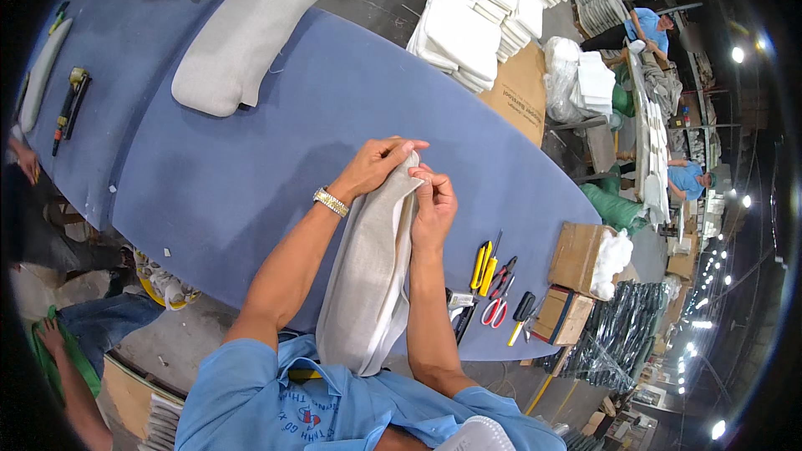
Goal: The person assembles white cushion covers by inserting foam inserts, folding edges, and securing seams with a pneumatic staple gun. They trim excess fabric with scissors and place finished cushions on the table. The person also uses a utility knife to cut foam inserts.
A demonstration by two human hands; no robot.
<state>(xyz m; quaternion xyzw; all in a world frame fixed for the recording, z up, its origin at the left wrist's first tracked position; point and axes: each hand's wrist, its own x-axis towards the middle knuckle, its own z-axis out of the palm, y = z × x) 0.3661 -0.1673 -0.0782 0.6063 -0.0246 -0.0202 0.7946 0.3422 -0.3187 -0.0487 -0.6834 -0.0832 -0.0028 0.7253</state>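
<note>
A long, light grey fabric cushion cover [365, 284] stands on end between my forearms, its lower end against my shirt. Its side edge gapes along the length, and a white layer shows inside. My left hand [378, 169], with a metal watch on the wrist, pinches the far tip of the cover. Right beside it, my right hand [434, 205] is closed on the fabric edge at the same end, thumb and fingers pressed together. Farther left on the blue table [251, 175] lies a curved grey cushion [238, 46] with a loose thread.
To the right lie red-handled scissors [494, 311], a yellow cutter [481, 266], a black-and-yellow tool [523, 307] and a partly hidden staple gun [458, 301]. Cardboard boxes [576, 255] stand at the right edge, white pads [459, 29] beyond. Another person's arm [63, 359] shows at left.
</note>
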